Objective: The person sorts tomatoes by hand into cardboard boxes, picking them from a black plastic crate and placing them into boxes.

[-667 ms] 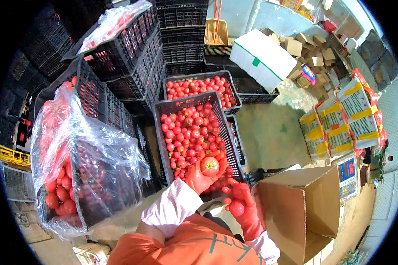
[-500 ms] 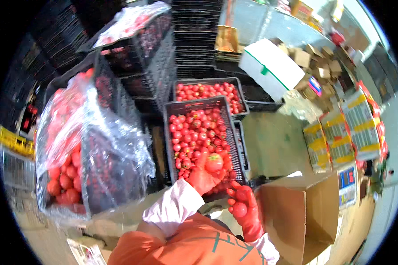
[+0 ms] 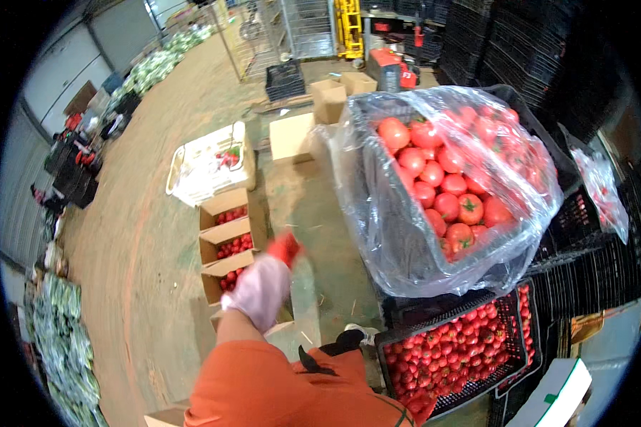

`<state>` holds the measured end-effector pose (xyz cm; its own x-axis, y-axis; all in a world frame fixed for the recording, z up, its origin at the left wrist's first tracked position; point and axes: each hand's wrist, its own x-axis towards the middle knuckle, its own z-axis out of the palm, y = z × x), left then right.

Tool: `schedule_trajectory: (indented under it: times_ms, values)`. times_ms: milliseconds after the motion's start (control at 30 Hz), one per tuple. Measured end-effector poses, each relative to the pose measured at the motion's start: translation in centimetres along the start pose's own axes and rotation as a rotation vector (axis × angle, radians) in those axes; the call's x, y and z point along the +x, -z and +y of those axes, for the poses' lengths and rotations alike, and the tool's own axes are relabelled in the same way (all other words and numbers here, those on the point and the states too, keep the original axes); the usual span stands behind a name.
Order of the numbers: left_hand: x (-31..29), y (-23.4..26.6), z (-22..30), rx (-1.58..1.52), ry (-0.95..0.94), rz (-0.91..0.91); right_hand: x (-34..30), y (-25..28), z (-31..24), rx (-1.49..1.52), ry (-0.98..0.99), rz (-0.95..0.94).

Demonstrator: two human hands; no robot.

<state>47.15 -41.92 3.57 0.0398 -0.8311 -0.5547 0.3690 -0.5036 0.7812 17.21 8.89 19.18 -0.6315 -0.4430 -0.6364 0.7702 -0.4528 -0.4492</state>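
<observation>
My left hand (image 3: 285, 249), in a red glove with a pale sleeve above it, is stretched out over the floor beside open cardboard boxes (image 3: 224, 231) of small red tomatoes. Motion smears its fingers, and whether a tomato is in them I cannot make out. A red-gloved shape, seemingly my right hand (image 3: 421, 406), shows at the lower edge, by the near corner of a black crate (image 3: 386, 373) full of small tomatoes (image 3: 456, 349); its fingers are not distinct. Larger tomatoes (image 3: 445, 206) fill a crate lined with clear plastic (image 3: 374, 235), to the right of my left hand.
A cream-coloured tray (image 3: 174, 171) lies beyond the boxes, with closed cartons (image 3: 292, 139) to its right. Black crates are stacked (image 3: 584, 277) at the right, near a white box (image 3: 555, 398). Green vegetables (image 3: 64, 341) line the left side.
The view has swung left, toward boxes on the floor. My left hand, earlier holding a tomato over the crate, is now stretched out near them. My right hand held tomatoes earlier.
</observation>
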Motion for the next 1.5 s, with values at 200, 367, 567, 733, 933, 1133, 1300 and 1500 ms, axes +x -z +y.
schedule_trajectory:
  times_ms: [200, 367, 567, 733, 933, 1133, 1300, 1500]
  values:
    - [-0.3, -4.0, 13.2, -0.33, -0.289, -0.129, 1.9, -0.1, -1.5, 0.151, 0.034, -0.165]
    - [-7.3, -10.1, -8.6, 0.659, 0.396, -0.418, 2.0, 1.7, -1.7, -0.125, 0.219, -0.282]
    - [-26.9, -19.4, -19.2, 1.321, 0.718, -1.261, -0.6, 8.3, -0.6, 0.025, 0.149, 0.301]
    - [-27.5, -23.7, -27.2, 1.379, -0.363, -1.78, -4.6, 9.2, 1.0, 0.161, 0.136, 0.476]
    - [-27.6, -29.1, -39.0, 1.915, -0.543, -1.766, -4.2, 10.6, 5.2, 0.235, 0.032, 0.672]
    - [-21.7, -31.1, -49.9, 2.449, -1.018, -1.937, -1.0, 7.8, 5.5, 0.323, -0.082, 0.707]
    - [-25.3, -34.6, -52.1, 2.232, -0.317, -1.526, -0.8, 8.4, 4.4, 0.343, -0.053, 0.795]
    - [-30.3, -37.4, -50.4, 1.943, 0.069, -1.716, -0.8, 10.5, 5.0, 0.402, -0.008, 0.789]
